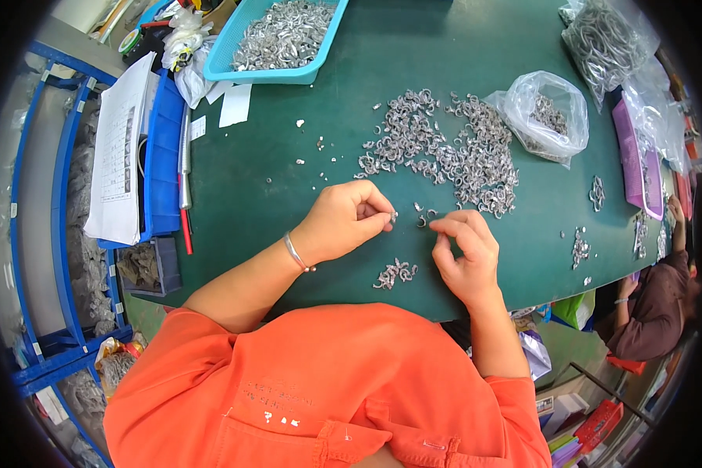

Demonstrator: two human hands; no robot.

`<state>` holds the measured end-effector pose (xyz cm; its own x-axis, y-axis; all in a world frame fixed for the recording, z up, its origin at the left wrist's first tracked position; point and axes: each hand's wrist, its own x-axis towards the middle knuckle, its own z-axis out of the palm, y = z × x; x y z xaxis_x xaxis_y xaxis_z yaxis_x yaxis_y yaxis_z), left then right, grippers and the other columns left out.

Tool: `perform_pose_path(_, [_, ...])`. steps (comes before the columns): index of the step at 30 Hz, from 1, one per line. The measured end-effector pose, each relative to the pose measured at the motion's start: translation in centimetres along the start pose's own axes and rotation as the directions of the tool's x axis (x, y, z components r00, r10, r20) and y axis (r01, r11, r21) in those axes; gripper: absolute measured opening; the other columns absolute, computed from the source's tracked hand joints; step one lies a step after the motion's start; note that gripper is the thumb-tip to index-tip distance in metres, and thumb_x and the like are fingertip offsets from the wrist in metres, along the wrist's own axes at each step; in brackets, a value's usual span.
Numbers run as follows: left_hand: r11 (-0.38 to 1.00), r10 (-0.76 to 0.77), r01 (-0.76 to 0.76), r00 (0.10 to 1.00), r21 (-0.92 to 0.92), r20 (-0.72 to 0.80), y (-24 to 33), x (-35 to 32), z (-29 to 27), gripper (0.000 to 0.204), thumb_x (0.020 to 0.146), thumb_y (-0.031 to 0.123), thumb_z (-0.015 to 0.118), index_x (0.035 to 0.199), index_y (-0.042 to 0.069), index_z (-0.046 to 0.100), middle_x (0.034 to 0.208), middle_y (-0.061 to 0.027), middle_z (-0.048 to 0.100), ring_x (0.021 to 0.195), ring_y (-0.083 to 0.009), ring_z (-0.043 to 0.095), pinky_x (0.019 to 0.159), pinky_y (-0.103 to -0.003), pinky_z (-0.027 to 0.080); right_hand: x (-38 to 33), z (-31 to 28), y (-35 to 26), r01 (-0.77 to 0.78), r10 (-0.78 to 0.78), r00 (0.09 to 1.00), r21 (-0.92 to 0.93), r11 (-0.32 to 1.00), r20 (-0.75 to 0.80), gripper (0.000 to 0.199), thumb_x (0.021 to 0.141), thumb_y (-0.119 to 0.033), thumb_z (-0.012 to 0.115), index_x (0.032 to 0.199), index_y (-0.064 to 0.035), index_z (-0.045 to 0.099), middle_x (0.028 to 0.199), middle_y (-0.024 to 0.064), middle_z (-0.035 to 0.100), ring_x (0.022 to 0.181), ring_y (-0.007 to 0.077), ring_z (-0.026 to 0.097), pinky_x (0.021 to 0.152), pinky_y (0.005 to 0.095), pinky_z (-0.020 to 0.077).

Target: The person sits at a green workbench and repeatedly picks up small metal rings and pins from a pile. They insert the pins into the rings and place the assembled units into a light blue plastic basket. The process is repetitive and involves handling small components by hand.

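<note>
Shiny little metal clips, silver and curled, lie in a big loose heap on the dark green table top, a bit far from the person and toward the right. Each piece is tiny and bent, and they glint in the light. A small bunch of the same clips sits near the table's close edge, between the two hands. The left hand is curled, with its fingers bent in and its thumb and first finger pinched tight on one small silver clip. A thin silver bangle goes round that wrist. The right hand rests on the table just to the right, with its fingers bent and its fingertips pressed close together by another tiny clip on the table; whether it holds that piece cannot be told. The two hands are near each other but do not touch. Both bare forearms come up from the orange shirt at the near edge. Far off on the left stands a light blue plastic basket full of more clips. On the far right lies a clear plastic bag with some clips inside. A white sheet of paper lies over a blue bin at the left side.
</note>
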<state>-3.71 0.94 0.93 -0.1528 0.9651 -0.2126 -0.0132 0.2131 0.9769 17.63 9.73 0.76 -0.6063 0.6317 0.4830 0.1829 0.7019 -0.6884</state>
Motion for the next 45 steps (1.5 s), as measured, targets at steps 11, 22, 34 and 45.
perform_pose_path(11, [0.970,-0.240,0.233,0.963,0.071,0.119,2.2,-0.7,1.0,0.013,0.098,0.005,0.062,0.107,0.000,0.069,0.092,-0.0060,0.071,0.072,-0.0073,0.066,0.062,-0.022,0.053,-0.9,1.5,0.2,-0.100,0.110,0.990,-0.114,0.988,0.090,0.018,0.080,-0.005,0.077,0.095,-0.0041,0.069,0.090,0.0099,0.062,0.078,0.0292,0.063,0.069,0.0380,0.0527])
perform_pose_path(22, [0.828,0.263,-0.423,0.873,0.369,0.410,2.1,-1.9,2.2,0.016,0.088,-0.005,0.065,0.103,0.003,0.068,0.101,-0.0109,0.068,0.089,-0.0293,0.069,0.079,-0.035,0.056,0.3,0.5,0.8,0.055,-0.040,0.998,-0.372,0.926,0.049,0.014,0.081,-0.003,0.072,0.094,-0.0067,0.069,0.090,0.0057,0.061,0.083,0.0280,0.058,0.073,0.0387,0.0437])
perform_pose_path(34, [0.613,0.387,-0.542,0.841,0.575,0.379,-0.4,1.4,3.0,0.015,0.079,-0.002,0.070,0.092,0.005,0.068,0.098,-0.0090,0.062,0.092,-0.0305,0.062,0.080,-0.039,0.052,-2.2,-1.6,-0.8,-0.055,0.068,0.985,-0.085,0.995,0.161,0.022,0.079,0.007,0.066,0.100,0.0005,0.069,0.093,0.0177,0.064,0.086,0.0364,0.063,0.076,0.0430,0.0538])
perform_pose_path(45, [0.613,0.470,-0.268,0.880,0.743,-0.070,1.0,0.8,-2.5,0.030,0.080,-0.004,0.073,0.107,0.002,0.064,0.098,-0.0106,0.057,0.073,-0.0215,0.061,0.070,-0.033,0.052,-0.9,-1.0,1.0,0.031,-0.044,0.954,0.047,0.998,0.298,0.017,0.078,0.003,0.071,0.095,-0.0029,0.069,0.090,0.0107,0.064,0.084,0.0328,0.061,0.075,0.0423,0.0502])
